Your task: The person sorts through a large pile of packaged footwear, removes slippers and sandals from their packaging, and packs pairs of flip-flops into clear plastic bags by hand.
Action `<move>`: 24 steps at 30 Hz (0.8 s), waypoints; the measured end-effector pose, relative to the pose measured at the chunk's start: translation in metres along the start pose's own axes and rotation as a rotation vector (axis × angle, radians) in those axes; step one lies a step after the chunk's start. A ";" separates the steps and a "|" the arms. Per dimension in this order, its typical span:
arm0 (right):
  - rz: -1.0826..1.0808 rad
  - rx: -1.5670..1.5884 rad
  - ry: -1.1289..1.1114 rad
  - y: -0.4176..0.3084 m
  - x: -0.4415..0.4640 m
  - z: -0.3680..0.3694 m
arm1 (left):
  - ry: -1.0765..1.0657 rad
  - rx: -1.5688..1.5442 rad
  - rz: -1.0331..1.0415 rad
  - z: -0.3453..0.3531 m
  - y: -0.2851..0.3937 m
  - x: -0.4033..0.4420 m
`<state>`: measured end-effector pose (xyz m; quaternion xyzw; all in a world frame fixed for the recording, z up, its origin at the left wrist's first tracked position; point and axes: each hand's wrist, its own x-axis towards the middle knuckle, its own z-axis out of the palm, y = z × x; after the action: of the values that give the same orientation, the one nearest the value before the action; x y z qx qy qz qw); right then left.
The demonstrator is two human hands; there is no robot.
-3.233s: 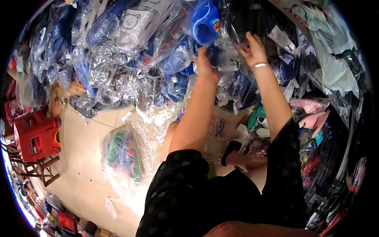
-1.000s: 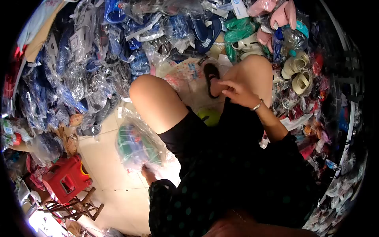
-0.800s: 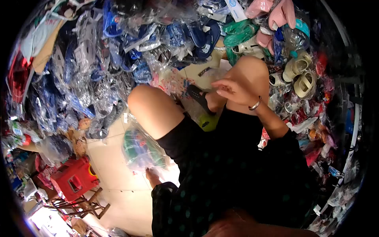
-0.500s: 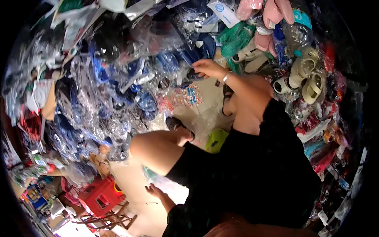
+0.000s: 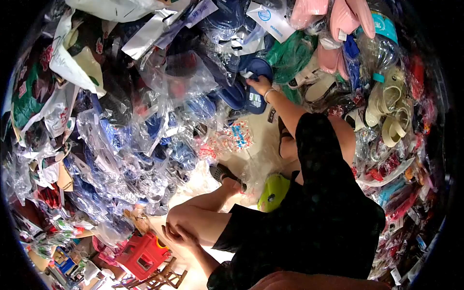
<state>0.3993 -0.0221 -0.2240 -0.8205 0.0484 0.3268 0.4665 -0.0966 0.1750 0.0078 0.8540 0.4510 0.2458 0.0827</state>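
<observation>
My right hand (image 5: 261,85) is closed on a navy slide sandal (image 5: 255,103) with pale lettering on its footbed. Other navy sandals (image 5: 233,94) lie just left of it, partly under clear plastic. To the right of that hand is a green plastic bag (image 5: 291,52). My left hand (image 5: 181,236) is by my left knee, with its fingers apart and nothing in them. A patterned clear bag (image 5: 238,135) lies on the floor between the sandals and my feet.
Plastic-wrapped footwear (image 5: 116,145) is heaped to the left. Pink slippers (image 5: 344,21), a large clear bottle (image 5: 384,43) and cream clogs (image 5: 394,108) stand at the right. A lime-green object (image 5: 273,192) sits between my legs. A red toy-like box (image 5: 143,255) is at lower left.
My right hand has shifted onto the navy slide sandal, whose lettered footbed now shows. My left hand has come up against my knee. The camera view has shifted.
</observation>
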 end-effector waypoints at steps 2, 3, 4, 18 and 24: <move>-0.035 -0.027 0.129 0.024 0.010 -0.006 | -0.032 -0.038 -0.038 -0.001 0.005 0.002; -0.052 -0.023 0.209 0.024 -0.002 -0.010 | -0.063 -0.074 -0.069 -0.001 0.004 0.003; -0.060 -0.030 0.215 0.021 -0.012 -0.020 | -0.057 -0.151 -0.069 0.002 -0.003 0.002; -0.484 0.308 0.090 -0.005 -0.250 -0.104 | -0.211 -0.340 0.318 0.011 0.089 -0.003; -0.454 0.360 -0.429 -0.020 -0.358 -0.074 | -0.870 -0.939 0.258 0.101 0.138 -0.055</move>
<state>0.1639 -0.1507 0.0250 -0.6277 -0.1775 0.3659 0.6638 0.0276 0.0587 -0.0483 0.7959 0.1148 0.0564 0.5918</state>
